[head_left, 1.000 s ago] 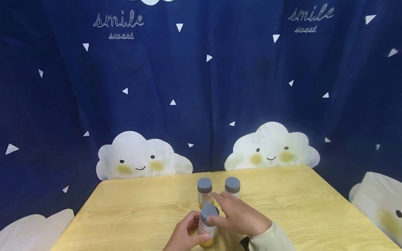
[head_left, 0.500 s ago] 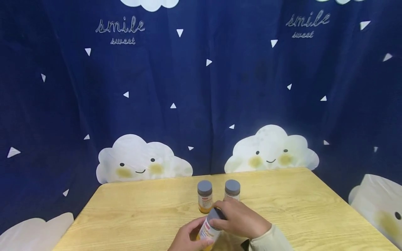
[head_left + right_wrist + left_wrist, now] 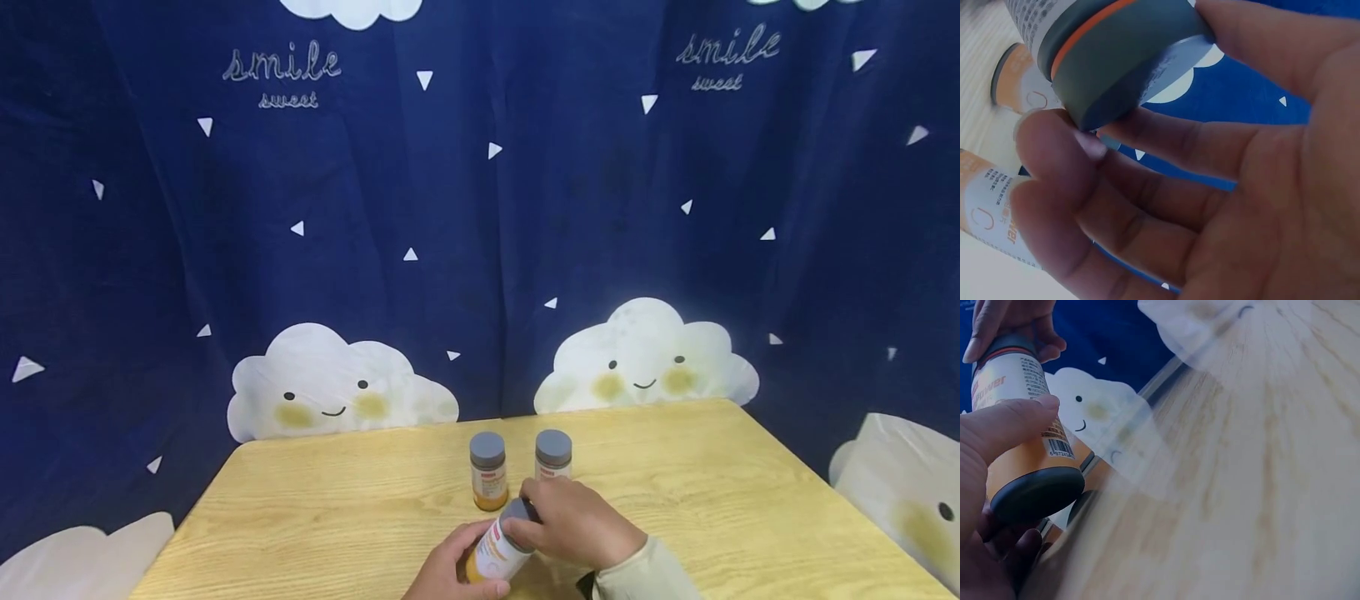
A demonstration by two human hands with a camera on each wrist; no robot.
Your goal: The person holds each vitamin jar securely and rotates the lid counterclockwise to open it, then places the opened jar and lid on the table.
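A pill bottle (image 3: pixel 492 557) with a white and orange label leans, its grey cap up and to the right. My left hand (image 3: pixel 448 568) grips its lower body, the thumb (image 3: pixel 1022 419) across the label in the left wrist view. Its dark base (image 3: pixel 1038 495) shows there, tipped up over the table. My right hand (image 3: pixel 576 523) pinches the cap (image 3: pixel 1132 59) between thumb and fingers. Just beyond stand two matching bottles: one on the left (image 3: pixel 489 487), and one on the right (image 3: pixel 553 454) whose lower part my right hand hides.
The light wooden table (image 3: pixel 337 508) runs back to a dark blue curtain (image 3: pixel 450 183) printed with smiling clouds and white triangles. In the right wrist view, the two standing bottles appear at the left, one orange-labelled bottle (image 3: pixel 988 209) lower down.
The held bottle has gone from upright to tilted, its cap swinging to the right. My right hand's fingers, stretched out before, have curled onto the cap. The two standing bottles stay put.
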